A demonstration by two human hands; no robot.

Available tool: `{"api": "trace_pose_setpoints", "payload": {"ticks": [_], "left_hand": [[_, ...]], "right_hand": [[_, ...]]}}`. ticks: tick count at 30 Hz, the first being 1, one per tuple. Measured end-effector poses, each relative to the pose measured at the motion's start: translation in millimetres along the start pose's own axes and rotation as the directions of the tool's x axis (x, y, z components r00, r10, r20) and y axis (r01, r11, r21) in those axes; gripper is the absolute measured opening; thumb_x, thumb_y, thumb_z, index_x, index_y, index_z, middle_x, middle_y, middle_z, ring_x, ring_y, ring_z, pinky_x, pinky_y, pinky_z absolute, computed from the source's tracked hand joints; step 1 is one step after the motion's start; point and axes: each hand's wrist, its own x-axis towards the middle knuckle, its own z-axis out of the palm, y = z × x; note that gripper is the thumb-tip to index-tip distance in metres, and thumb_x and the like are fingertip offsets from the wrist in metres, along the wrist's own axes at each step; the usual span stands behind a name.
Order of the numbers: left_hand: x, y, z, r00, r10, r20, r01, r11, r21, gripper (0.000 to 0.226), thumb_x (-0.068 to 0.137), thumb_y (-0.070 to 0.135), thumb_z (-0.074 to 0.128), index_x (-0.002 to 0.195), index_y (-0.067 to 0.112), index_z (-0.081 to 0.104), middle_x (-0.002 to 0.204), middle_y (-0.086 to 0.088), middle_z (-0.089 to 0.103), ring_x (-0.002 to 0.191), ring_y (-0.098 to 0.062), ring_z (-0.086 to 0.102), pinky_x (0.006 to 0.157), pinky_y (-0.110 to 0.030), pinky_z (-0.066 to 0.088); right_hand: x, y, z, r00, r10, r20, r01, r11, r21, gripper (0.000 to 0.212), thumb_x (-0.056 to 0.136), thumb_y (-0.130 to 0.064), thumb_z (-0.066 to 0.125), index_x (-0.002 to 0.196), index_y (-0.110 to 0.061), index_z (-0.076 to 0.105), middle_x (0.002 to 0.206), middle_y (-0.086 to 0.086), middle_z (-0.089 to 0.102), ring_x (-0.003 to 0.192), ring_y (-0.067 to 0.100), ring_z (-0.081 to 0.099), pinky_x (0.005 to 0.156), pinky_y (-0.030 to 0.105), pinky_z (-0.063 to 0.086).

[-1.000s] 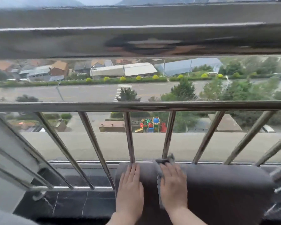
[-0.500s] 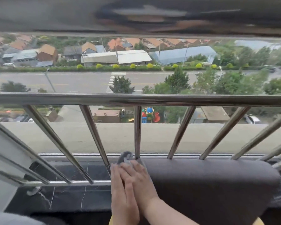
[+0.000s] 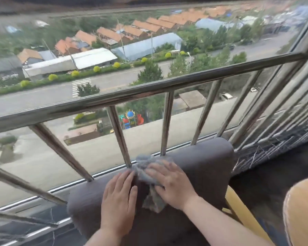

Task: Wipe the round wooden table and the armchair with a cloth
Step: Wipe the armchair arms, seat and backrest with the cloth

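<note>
My right hand (image 3: 171,183) lies flat, fingers straight, pressing the grey cloth (image 3: 149,174) onto the top of the armchair backrest (image 3: 203,157). My left hand (image 3: 119,194) rests open beside it, its grip holding nothing. The cloth bunches toward the far edge by the metal railing (image 3: 117,132); pushed further, it could slip behind the armchair.

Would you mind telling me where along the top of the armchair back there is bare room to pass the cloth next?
Bare fabric runs from the right hand out to the rounded right corner of the armchair, and from the left hand to the left corner. The middle is crowded: both hands and the cloth sit there, close to the railing.
</note>
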Motion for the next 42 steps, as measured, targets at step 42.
{"api": "trace_pose_setpoints", "payload": {"ticks": [42], "left_hand": [[161.7, 217.9, 135.9, 0.727, 0.527, 0.44, -0.651, 0.732, 0.201, 0.061, 0.097, 0.038, 0.025, 0.153, 0.017, 0.011, 0.158, 0.005, 0.01, 0.144, 0.002, -0.006, 0.116, -0.017, -0.001]], "right_hand": [[-71.7, 231.8, -43.1, 0.549, 0.744, 0.381, -0.686, 0.14, 0.714, 0.052, 0.089, -0.06, 0.025, 0.121, -0.04, 0.061, 0.13, -0.005, 0.06, 0.121, 0.019, 0.052, 0.104, 0.039, 0.037]]}}
